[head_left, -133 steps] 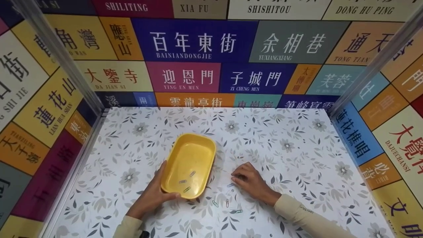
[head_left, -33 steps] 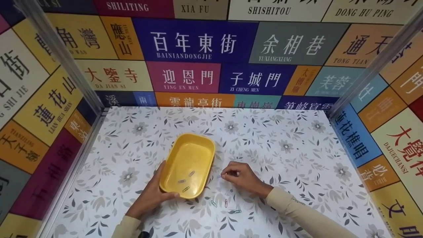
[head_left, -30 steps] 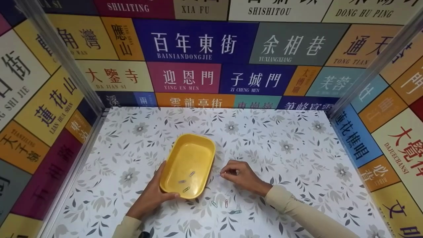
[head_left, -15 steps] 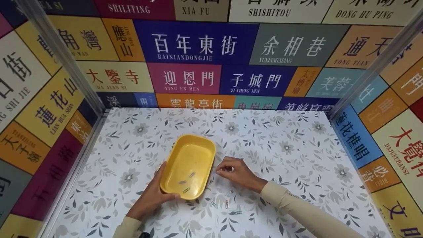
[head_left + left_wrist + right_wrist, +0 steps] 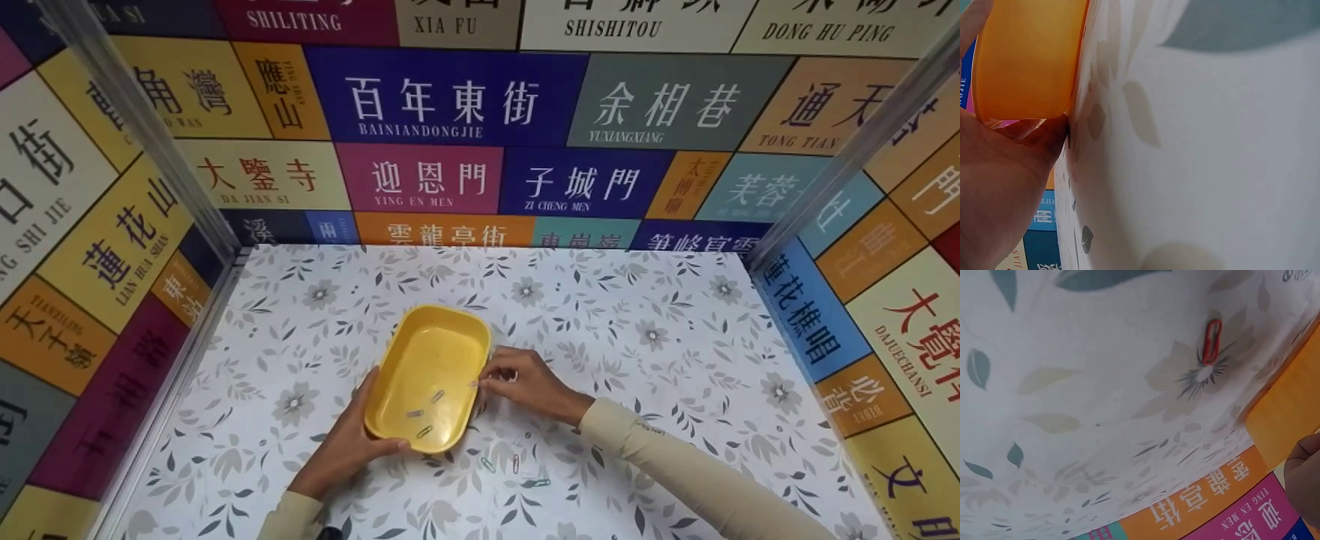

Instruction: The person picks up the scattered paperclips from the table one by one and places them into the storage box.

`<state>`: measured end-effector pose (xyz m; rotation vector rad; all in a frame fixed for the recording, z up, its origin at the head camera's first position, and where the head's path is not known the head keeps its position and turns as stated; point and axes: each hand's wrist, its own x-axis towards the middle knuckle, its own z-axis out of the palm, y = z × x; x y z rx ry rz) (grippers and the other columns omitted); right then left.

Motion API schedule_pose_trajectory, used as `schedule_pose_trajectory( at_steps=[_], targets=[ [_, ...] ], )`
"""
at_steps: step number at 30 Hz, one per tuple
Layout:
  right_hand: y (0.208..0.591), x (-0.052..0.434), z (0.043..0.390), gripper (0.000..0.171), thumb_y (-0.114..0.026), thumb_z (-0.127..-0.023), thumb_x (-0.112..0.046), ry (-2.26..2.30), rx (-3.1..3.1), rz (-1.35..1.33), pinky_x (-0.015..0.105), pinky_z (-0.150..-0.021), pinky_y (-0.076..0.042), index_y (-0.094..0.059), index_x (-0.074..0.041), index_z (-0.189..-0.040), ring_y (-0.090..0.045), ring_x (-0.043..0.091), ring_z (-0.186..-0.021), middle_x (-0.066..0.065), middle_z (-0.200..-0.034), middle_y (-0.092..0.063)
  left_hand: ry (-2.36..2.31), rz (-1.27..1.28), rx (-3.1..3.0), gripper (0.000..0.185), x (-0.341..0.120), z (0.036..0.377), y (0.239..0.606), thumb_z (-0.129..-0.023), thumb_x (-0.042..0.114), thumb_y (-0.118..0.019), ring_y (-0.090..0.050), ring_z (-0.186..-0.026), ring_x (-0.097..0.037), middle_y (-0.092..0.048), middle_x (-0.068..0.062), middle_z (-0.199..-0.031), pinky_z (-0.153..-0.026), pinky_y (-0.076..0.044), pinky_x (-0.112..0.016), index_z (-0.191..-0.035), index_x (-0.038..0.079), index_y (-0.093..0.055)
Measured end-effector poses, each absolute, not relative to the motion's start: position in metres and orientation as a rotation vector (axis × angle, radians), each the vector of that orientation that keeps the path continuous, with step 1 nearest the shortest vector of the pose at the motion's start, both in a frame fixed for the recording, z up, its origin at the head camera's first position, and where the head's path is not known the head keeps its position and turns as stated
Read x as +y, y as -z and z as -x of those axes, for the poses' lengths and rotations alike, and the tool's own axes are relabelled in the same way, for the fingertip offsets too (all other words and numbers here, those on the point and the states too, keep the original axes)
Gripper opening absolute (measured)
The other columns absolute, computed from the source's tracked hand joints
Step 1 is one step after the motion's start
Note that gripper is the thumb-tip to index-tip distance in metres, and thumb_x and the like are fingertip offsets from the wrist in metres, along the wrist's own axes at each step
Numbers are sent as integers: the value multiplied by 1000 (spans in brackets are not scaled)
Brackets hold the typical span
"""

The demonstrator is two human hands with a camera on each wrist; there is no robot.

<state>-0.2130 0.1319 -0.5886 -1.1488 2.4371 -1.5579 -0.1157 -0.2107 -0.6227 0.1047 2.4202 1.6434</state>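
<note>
On the floral table, the left hand grips the near end of the yellow tray, thumb over its rim; the right hand, fingers curled, pinches a paperclip at the tray's right rim, forearm angling in from the right; three clips lie inside; others rest just nearer.
</note>
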Motion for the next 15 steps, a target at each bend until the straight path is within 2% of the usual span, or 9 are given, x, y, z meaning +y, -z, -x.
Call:
schedule_pose_trajectory(
  at_steps=[7, 15],
  targets=[
    [577, 123, 222, 5, -81, -96, -3, 1444, 2432, 1126, 22, -71, -46, -84, -7, -98, -56, 11, -79, 6, -89, -72, -1637, -114, 2421, 144, -211, 116, 623, -74, 43, -103, -16, -169, -35, -13, -8, -185, -135, -9, -61, -179, 22, -8],
    [567, 116, 230, 6, -79, -98, -5, 1318, 2426, 1052, 26, -77, -51, -85, -6, -99, -61, 13, -85, 4, -94, -74, -1633, -123, 2433, 144, -211, 116, 623, -74, 43, -103, -15, -169, -38, -12, -11, -185, -134, -8, -63, -179, 21, -7]
  ],
)
